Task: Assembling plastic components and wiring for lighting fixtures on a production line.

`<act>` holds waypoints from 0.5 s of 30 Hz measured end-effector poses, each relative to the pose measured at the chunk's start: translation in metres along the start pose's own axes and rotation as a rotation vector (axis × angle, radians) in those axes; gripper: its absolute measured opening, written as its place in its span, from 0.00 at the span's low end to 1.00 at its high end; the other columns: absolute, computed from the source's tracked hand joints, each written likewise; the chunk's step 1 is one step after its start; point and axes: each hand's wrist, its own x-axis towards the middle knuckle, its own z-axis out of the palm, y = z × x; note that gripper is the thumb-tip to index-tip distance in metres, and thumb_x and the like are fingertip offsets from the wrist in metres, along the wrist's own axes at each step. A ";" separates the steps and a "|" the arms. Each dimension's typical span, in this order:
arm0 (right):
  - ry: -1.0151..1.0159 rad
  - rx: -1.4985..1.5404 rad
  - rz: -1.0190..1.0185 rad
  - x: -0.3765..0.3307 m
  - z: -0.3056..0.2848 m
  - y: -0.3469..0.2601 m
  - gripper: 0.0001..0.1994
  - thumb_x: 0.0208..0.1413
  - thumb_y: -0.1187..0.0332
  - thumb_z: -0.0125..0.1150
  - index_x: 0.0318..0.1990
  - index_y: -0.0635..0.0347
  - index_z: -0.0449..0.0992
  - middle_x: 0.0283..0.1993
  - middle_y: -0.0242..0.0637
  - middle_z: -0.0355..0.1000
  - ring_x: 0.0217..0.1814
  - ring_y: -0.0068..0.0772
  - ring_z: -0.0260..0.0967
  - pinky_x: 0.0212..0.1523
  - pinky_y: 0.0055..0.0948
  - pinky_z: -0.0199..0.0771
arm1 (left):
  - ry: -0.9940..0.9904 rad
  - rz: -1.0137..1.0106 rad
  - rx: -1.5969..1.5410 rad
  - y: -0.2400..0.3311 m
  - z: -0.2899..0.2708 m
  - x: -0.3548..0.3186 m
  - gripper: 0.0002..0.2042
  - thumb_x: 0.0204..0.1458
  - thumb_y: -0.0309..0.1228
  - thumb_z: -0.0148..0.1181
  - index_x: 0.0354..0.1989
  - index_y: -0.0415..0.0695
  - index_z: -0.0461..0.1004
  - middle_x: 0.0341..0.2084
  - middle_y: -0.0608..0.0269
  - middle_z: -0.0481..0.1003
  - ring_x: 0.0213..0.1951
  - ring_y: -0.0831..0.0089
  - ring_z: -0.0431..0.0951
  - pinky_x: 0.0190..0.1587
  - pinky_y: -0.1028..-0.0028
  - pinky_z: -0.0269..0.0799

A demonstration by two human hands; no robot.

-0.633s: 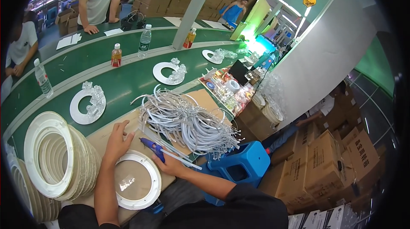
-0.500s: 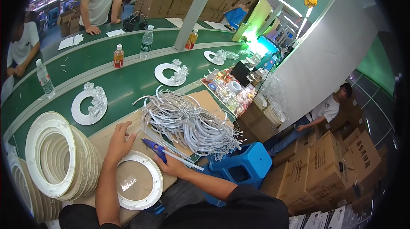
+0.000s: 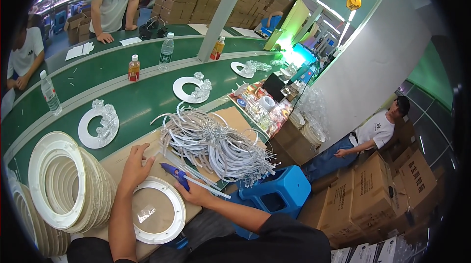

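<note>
My right hand [image 3: 195, 192] is closed round the handle of a purple-blue glue gun [image 3: 175, 175], its nozzle tilted up and to the left. Fingers apart and holding nothing, my left hand [image 3: 138, 167] hovers near the far left side of a white ring frame [image 3: 177, 218]. That ring lies flat on a brown cardboard sheet [image 3: 117, 159], with a small clear piece inside its opening. A large bundle of white cables [image 3: 216, 145] is heaped just beyond the glue gun, and some strands run down beside my right hand.
Stacked ring frames [image 3: 56, 179] stand left. White discs bearing clear plastic parts [image 3: 88, 138] sit on the green conveyor [image 3: 142, 111], with bottles [image 3: 166, 54] behind. A blue stool [image 3: 274, 194] and cartons [image 3: 343, 199] are right. People stand across the conveyor and at right.
The whole view has shifted slightly. Both my hands keep nearly the same pose, the glue gun still in the right. The person at right has moved their arms and turned a little.
</note>
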 end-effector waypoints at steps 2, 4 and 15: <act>0.009 0.019 -0.012 0.001 -0.002 -0.003 0.23 0.63 0.51 0.56 0.46 0.67 0.73 0.32 0.56 0.74 0.32 0.58 0.73 0.33 0.46 0.71 | -0.003 0.002 -0.001 0.000 0.000 0.001 0.23 0.54 0.29 0.62 0.60 0.40 0.68 0.51 0.50 0.69 0.42 0.62 0.76 0.47 0.68 0.73; 0.021 0.037 -0.023 0.001 0.000 -0.001 0.22 0.62 0.51 0.56 0.45 0.66 0.73 0.32 0.55 0.74 0.32 0.58 0.73 0.33 0.46 0.71 | -0.007 0.006 -0.003 -0.001 0.001 0.001 0.23 0.54 0.29 0.62 0.60 0.40 0.68 0.51 0.50 0.69 0.42 0.62 0.76 0.47 0.68 0.73; 0.152 0.034 -0.085 -0.006 -0.002 -0.010 0.20 0.61 0.52 0.59 0.39 0.64 0.75 0.36 0.48 0.71 0.38 0.53 0.70 0.38 0.42 0.70 | -0.005 -0.005 0.001 0.000 0.002 0.001 0.24 0.54 0.29 0.62 0.60 0.41 0.68 0.50 0.53 0.70 0.39 0.67 0.77 0.39 0.71 0.72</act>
